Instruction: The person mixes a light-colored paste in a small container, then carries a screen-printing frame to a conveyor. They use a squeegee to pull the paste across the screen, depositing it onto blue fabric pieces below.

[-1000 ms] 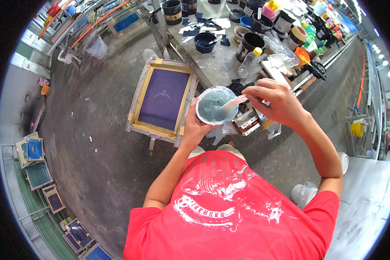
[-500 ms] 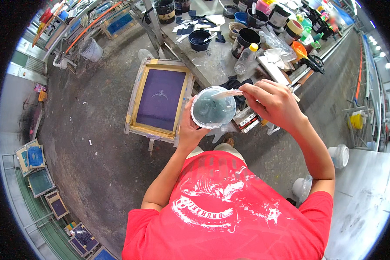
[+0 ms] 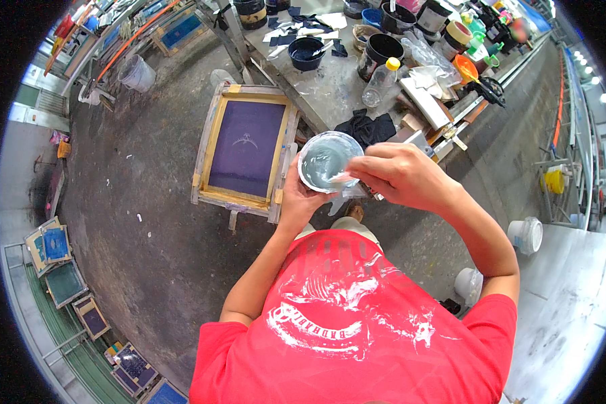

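My left hand grips a round plastic tub from its left side and below, with the fingers partly hidden behind it. Greyish-green paste coats the tub's inside, with white streaks along the wall. My right hand is closed around a flat stirring stick smeared pale. The stick's lower end is in the paste near the tub's right side, blurred by motion. Just left of the tub, a screen-printing frame with purple mesh and a wooden border stands tilted against the table.
Ahead, the worktable carries a dark bowl, a clear bottle with yellow cap, a black cloth and several ink pots. More screens lean at the left wall. White buckets stand on the right.
My right hand has moved left and down, taking the stick from the tub's upper right to its lower right. The paste's surface looks more streaked. The tub has stayed nearly in place.
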Demonstrator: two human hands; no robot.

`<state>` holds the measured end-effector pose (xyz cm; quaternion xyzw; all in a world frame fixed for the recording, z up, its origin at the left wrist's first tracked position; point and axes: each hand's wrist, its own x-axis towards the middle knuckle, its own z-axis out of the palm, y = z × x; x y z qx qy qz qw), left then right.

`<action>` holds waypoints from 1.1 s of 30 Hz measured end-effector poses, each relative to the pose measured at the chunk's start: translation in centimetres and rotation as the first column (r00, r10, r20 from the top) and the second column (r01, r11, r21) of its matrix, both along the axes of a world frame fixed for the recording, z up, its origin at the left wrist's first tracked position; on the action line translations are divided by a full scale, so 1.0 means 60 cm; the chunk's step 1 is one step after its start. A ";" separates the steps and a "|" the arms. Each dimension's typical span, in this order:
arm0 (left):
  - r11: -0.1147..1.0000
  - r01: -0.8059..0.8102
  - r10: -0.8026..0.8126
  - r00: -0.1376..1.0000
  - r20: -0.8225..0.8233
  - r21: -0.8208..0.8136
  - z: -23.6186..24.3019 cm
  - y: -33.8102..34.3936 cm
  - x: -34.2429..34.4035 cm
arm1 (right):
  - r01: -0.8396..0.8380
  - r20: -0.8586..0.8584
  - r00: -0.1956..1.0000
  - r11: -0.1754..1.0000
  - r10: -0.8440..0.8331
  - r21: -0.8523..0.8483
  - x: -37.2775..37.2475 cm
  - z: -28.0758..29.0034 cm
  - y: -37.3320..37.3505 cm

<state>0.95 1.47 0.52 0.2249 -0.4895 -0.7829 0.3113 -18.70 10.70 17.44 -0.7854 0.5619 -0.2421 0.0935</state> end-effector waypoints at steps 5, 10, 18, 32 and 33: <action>1.000 0.006 -0.006 1.000 -0.010 -0.002 0.007 -0.003 -0.004 | 0.147 -0.158 0.973 0.982 -0.165 -0.119 -0.041 -0.004 -0.019; 0.999 0.002 -0.003 1.000 0.004 0.050 0.012 -0.005 -0.011 | 0.145 0.108 0.981 0.982 -0.159 0.125 -0.025 -0.002 0.009; 0.992 0.031 -0.028 0.999 -0.020 0.119 0.025 -0.017 -0.019 | 0.199 -0.058 0.977 0.975 -0.205 -0.101 -0.061 -0.012 -0.007; 0.997 0.071 -0.071 0.997 -0.004 0.004 0.008 -0.016 -0.021 | -0.050 -0.115 0.993 0.992 0.036 -0.120 -0.010 -0.017 -0.009; 0.998 0.065 -0.065 0.998 0.003 0.007 0.010 -0.019 -0.015 | -0.112 -0.043 0.993 0.993 0.110 -0.041 -0.007 -0.006 -0.002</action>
